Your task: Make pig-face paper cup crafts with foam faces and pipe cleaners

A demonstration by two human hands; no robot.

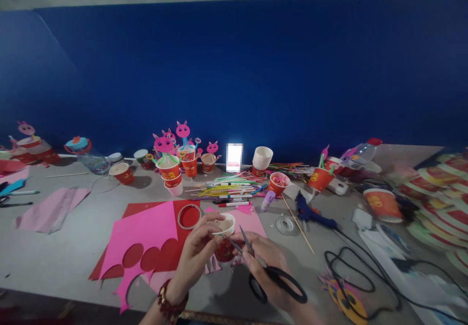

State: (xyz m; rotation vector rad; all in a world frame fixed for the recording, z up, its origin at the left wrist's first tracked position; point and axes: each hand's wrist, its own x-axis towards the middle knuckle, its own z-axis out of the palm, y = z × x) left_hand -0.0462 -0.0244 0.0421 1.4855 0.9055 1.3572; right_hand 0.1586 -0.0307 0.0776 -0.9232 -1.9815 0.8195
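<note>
A red paper cup with a white rim (224, 252) is held over the near middle of the table. My left hand (200, 247), with a beaded bracelet at the wrist, has its fingers round the cup's left side and rim. Black-handled scissors (278, 277) lie in my right hand (263, 259), their blades apart and pointing up and left beside the cup. The right fingertips are close to the cup's right side; whether they touch it is unclear. Under the hands are light pink paper (256, 221) and small cut pieces.
Cut bright pink sheet (142, 227) lies on red paper (175, 256) at left. Behind are decorated cups (168, 171), pipe cleaners (230, 190) and stacked white cups (262, 158). A blue glue gun (310, 215) with a looping black cord and a tape roll (284, 225) lie right.
</note>
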